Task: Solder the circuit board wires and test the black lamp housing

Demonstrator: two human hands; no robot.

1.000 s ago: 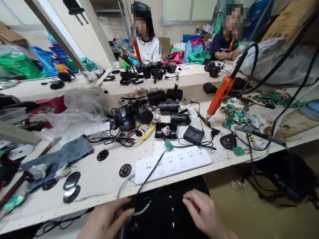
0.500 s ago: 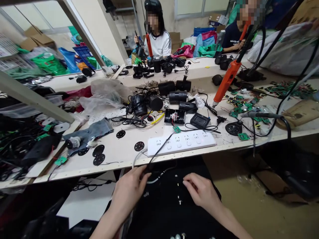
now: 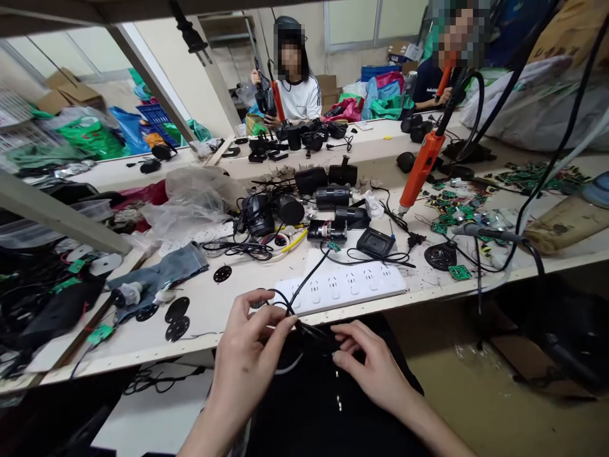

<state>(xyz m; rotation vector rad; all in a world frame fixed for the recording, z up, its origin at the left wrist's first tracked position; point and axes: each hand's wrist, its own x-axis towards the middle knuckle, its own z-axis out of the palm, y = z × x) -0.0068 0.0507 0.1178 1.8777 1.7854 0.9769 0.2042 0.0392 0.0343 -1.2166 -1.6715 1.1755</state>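
A thin black cable (image 3: pixel 311 276) runs from a small green circuit board (image 3: pixel 334 247) at the open black cylindrical housing (image 3: pixel 327 231), across the white power strip (image 3: pixel 352 289), down to the table's front edge. My left hand (image 3: pixel 254 336) pinches this cable between thumb and fingers, with a small loop of it above the fingertips. Several dark strands stretch from there toward my right hand (image 3: pixel 368 358), which is half curled with its fingertips at their far end. Black clothing behind makes the cable's end hard to see.
An orange electric screwdriver (image 3: pixel 422 170) hangs over the table at right, near scattered green circuit boards (image 3: pixel 459 272). Black discs (image 3: pixel 177 329) and a grey cloth (image 3: pixel 178 273) lie at left. Two people (image 3: pixel 297 95) work across the table. A shelf post (image 3: pixel 61 212) slants at left.
My left hand has risen and gathered the black cable into a loop. My right hand has moved slightly left, to the strands. The view has shifted slightly.
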